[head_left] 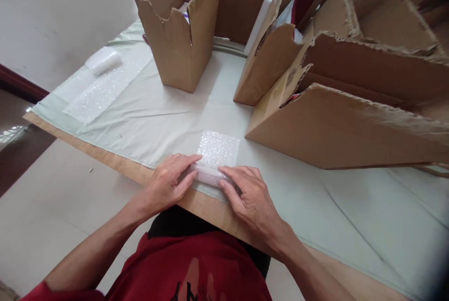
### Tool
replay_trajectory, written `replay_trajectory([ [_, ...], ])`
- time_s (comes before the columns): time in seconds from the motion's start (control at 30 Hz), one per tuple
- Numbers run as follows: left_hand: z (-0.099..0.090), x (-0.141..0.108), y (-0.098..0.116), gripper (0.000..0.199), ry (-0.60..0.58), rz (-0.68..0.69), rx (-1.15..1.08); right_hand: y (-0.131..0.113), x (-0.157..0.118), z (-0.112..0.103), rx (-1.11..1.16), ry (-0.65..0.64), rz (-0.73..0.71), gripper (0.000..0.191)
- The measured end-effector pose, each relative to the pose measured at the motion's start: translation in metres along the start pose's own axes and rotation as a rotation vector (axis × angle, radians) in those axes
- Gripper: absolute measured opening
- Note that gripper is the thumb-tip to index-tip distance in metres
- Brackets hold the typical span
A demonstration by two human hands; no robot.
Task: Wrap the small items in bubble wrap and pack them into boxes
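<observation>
I have the bare left hand (pixel 175 178) and the bare right hand (pixel 248 192) gripping a clear, cylindrical bubble-wrap roll (pixel 210 176) between thumbs and fingers, 1 at each end. It lies near the front edge of the pale green tablecloth (pixel 168 123), its flat unrolled flap (pixel 220 146) spread beyond it, left of a long brown cardboard box (pixel 351 135)

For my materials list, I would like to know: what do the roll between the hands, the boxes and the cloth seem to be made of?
Roll: apparently clear plastic bubble wrap, glossy; small bumps catch the light.
Boxes: brown corrugated cardboard, mostly matt, judging by rough, ridged cut edges.
Cloth: probably fabric, pale and dull; it creases softly, though the fibre is unclear.
</observation>
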State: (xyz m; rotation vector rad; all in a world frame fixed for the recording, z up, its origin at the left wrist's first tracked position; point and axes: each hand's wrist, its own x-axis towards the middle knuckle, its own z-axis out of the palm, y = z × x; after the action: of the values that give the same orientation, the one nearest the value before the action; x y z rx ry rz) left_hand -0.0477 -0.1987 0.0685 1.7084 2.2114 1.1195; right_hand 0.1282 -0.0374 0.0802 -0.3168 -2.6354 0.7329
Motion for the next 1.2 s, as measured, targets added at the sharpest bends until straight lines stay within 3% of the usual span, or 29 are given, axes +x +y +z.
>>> replay_trajectory([
  [0.13, 0.016, 0.021, -0.008, 0.031, 0.026, -0.049, 0.120, 0.000, -0.001, -0.002, -0.224, 0.119, -0.070, 0.024],
  [0.2, 0.018, 0.028, -0.010, 0.031, 0.013, -0.076, 0.163, 0.002, 0.001, -0.001, -0.286, 0.054, -0.122, 0.027],
  [0.3, 0.012, 0.025, -0.004, 0.031, 0.091, -0.184, 0.082, 0.009, 0.006, 0.003, -0.290, -0.033, -0.166, 0.024],
  [0.4, 0.002, 0.006, 0.014, 0.032, 0.198, -0.432, -0.258, 0.016, 0.009, 0.005, -0.142, 0.041, -0.088, 0.020],
  [0.5, 0.002, -0.012, 0.034, 0.045, 0.181, -0.735, -0.833, 0.011, 0.006, -0.001, 0.064, 0.080, 0.067, 0.021],
  [0.57, 0.008, -0.017, 0.043, 0.058, 0.154, -0.853, -1.149, 0.002, 0.001, -0.006, 0.168, 0.021, 0.134, 0.021],
  [0.63, 0.016, -0.016, 0.048, 0.071, 0.170, -0.916, -1.317, -0.007, -0.004, -0.012, 0.252, -0.072, 0.152, 0.021],
  [0.73, 0.023, -0.007, 0.051, 0.084, 0.201, -0.950, -1.398, -0.013, -0.010, -0.018, 0.277, -0.113, 0.146, 0.022],
  [0.83, 0.025, 0.000, 0.056, 0.082, 0.222, -0.903, -1.387, -0.007, -0.018, -0.023, 0.184, 0.049, 0.216, 0.026],
  [0.9, 0.027, 0.003, 0.061, 0.081, 0.220, -0.867, -1.376, -0.001, -0.026, -0.026, 0.239, 0.089, 0.330, 0.045],
  [1.0, 0.036, 0.003, 0.069, 0.080, 0.186, -0.855, -1.342, 0.004, -0.039, -0.032, 0.541, 0.009, 0.511, 0.070],
  [1.03, 0.040, 0.002, 0.071, 0.078, 0.178, -0.855, -1.320, 0.005, -0.043, -0.033, 0.647, -0.008, 0.543, 0.069],
  [1.1, 0.049, 0.003, 0.073, 0.071, 0.157, -0.845, -1.267, 0.007, -0.048, -0.038, 0.770, -0.006, 0.557, 0.048],
  [1.2, 0.055, 0.011, 0.073, 0.064, 0.061, -0.754, -1.170, 0.011, -0.054, -0.059, 0.682, 0.065, 0.517, 0.016],
])
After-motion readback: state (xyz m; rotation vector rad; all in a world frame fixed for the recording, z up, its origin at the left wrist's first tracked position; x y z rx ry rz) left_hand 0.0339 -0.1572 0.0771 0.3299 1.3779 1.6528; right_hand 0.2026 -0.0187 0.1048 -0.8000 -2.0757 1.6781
